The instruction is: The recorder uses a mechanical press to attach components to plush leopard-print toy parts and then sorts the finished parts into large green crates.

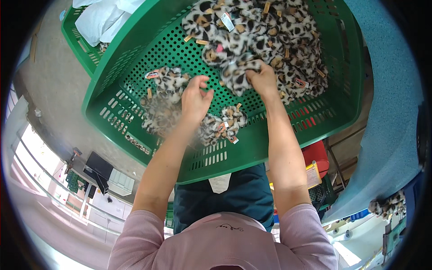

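Basket [249,156], green with holes and slots, occupies the upper middle of the frame and carries spotted plush toys in two groups. My hands are apart from each other. My right hand [263,81], above and right of the frame's centre, is clamped on one plush toy [236,77], which lies at the lower left edge of the large pile [288,42] at upper right. My left hand [197,101], left of it, appears bare, with fingers loosely bent and thumb spread from them; I cannot tell whether it touches the smaller group [170,82] around it, partly blurred. Small tan tags and printed labels show on the fur. At upper left, a second basket [83,56] contains a white bag [101,22]; a blue surface [380,67] borders the right.
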`<move>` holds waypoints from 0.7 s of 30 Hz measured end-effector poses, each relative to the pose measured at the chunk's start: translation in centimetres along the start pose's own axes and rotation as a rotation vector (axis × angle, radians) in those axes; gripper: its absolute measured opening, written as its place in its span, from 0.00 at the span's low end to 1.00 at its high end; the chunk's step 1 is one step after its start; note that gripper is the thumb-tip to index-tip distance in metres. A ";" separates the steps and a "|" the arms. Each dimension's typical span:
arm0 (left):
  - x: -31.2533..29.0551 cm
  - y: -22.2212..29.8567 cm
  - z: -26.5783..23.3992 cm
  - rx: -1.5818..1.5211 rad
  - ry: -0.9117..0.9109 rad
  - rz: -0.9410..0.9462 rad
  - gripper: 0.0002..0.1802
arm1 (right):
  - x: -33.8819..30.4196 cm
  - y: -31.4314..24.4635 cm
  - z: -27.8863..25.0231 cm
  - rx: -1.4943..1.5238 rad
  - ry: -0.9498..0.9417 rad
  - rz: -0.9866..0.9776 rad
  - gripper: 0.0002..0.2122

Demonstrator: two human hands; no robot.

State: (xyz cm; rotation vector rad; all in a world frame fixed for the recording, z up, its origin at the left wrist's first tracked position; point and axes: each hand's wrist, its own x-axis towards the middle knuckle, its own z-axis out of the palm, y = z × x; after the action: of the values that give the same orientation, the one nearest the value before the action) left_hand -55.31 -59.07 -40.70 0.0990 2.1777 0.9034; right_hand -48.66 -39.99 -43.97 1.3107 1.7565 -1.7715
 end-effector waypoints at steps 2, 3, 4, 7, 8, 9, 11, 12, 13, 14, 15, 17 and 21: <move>-0.9 -1.2 0.1 0.019 0.027 0.005 0.22 | -0.8 -1.4 0.3 0.148 0.047 0.221 0.11; -0.9 -1.0 0.2 -0.087 0.071 -0.024 0.24 | -1.6 -0.8 0.5 0.189 0.037 0.261 0.12; -0.8 -0.8 0.3 -0.193 0.114 -0.053 0.25 | -2.1 -0.5 0.7 0.228 0.028 0.301 0.12; 3.0 1.5 0.8 -0.332 0.205 -0.046 0.33 | -2.1 -0.6 0.7 0.232 0.095 0.272 0.13; 4.6 2.7 1.2 -0.290 0.216 -0.030 0.33 | -1.3 -0.2 0.3 0.182 0.089 0.162 0.14; 6.2 3.4 1.4 -0.244 0.229 -0.020 0.33 | -0.7 -0.6 0.0 0.206 0.055 0.080 0.14; 8.6 3.8 2.2 -0.442 0.105 -0.123 0.27 | -0.5 0.0 -0.2 -0.057 0.197 -0.093 0.18; 9.0 3.7 2.3 -0.642 0.044 -0.218 0.27 | -1.1 0.6 0.3 -0.366 0.370 -0.213 0.19; 8.6 3.9 1.8 -0.691 0.096 -0.234 0.24 | -3.6 -0.9 0.4 -0.550 0.357 -0.253 0.21; 7.4 3.8 1.3 -0.674 0.137 -0.248 0.23 | -5.4 -0.7 0.6 -0.617 0.299 -0.200 0.21; 5.7 4.5 0.9 -0.666 0.171 -0.251 0.22 | -6.7 -0.7 0.3 -0.689 0.254 -0.151 0.20; 2.0 1.9 1.2 -0.361 0.149 -0.079 0.17 | -7.7 -1.0 1.0 -0.835 -0.090 0.224 0.19; -5.7 -2.1 2.5 0.369 -0.138 0.129 0.25 | -6.7 4.9 3.8 -1.091 -0.235 0.273 0.17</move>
State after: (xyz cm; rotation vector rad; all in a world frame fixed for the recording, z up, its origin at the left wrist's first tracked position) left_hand -49.16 -61.10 -39.60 0.4712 2.2027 0.5355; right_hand -42.80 -46.82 -42.51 0.7500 1.8205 -0.5601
